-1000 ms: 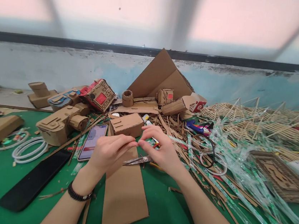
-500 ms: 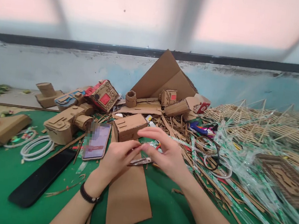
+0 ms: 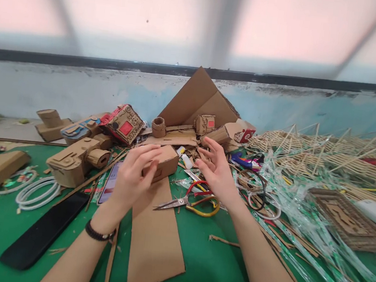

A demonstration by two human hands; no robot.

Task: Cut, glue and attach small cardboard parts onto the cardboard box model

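Note:
My left hand (image 3: 134, 175) is raised with its fingers apart and curved, in front of a small cardboard box (image 3: 167, 161) and beside a phone (image 3: 109, 184). It holds nothing. To the right my right hand (image 3: 216, 171) hovers with spread fingers and nothing in them. Scissors with red and yellow handles (image 3: 203, 199) lie between the hands, their blades over a flat cardboard strip (image 3: 158, 241). A small white bottle (image 3: 186, 161) lies behind the scissors.
Cardboard camera models (image 3: 72, 161) and a black flat piece (image 3: 44, 228) are on the left. Cardboard scraps, plastic strips (image 3: 300, 226) and a stick lattice (image 3: 325, 156) spread over the right. A folded cardboard sheet (image 3: 193, 96) leans on the wall.
My hands, close together before, have moved apart, and their fingers have opened. The scissors and small box between them show more fully. The whole view has shifted slightly.

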